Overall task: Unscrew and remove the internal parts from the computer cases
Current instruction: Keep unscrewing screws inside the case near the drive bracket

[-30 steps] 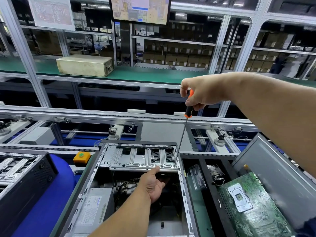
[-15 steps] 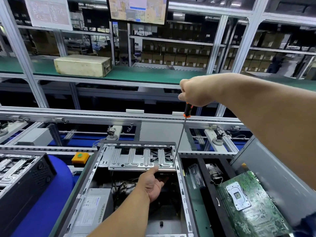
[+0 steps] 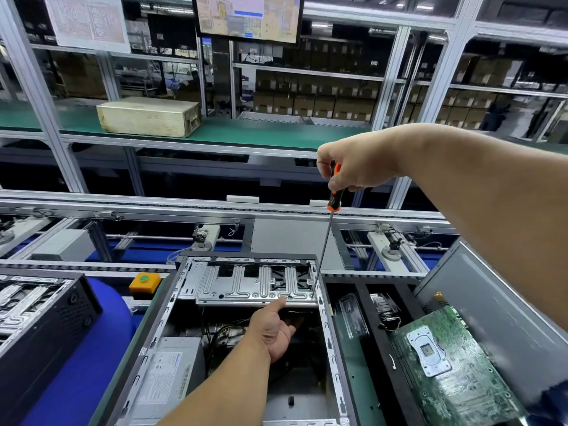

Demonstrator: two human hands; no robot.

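The open computer case (image 3: pixel 236 348) is lying at the centre of the workstation, its top side removed. A ribbed metal drive bracket (image 3: pixel 255 285) is spanning its far end, and a grey power supply (image 3: pixel 167 376) is sitting in its near-left corner beside loose black cables (image 3: pixel 224 333).

The right hand (image 3: pixel 356 167) is gripping the orange-and-black handle of a long screwdriver (image 3: pixel 325 238), fingers curled round it, held high above the case. The shaft is running down and slightly left, with the tip meeting the bracket's right near corner.

The left hand (image 3: pixel 273 330) is reaching into the case with its thumb touching the bracket's near edge; the fingers are passing under the bracket and cannot be made out, so their state cannot be told.

A green circuit board (image 3: pixel 451 367) is lying to the right of the case. A second black case (image 3: pixel 37 321) is standing to the left. A beige box (image 3: pixel 149 116) is resting on the green shelf (image 3: pixel 261 133) behind.
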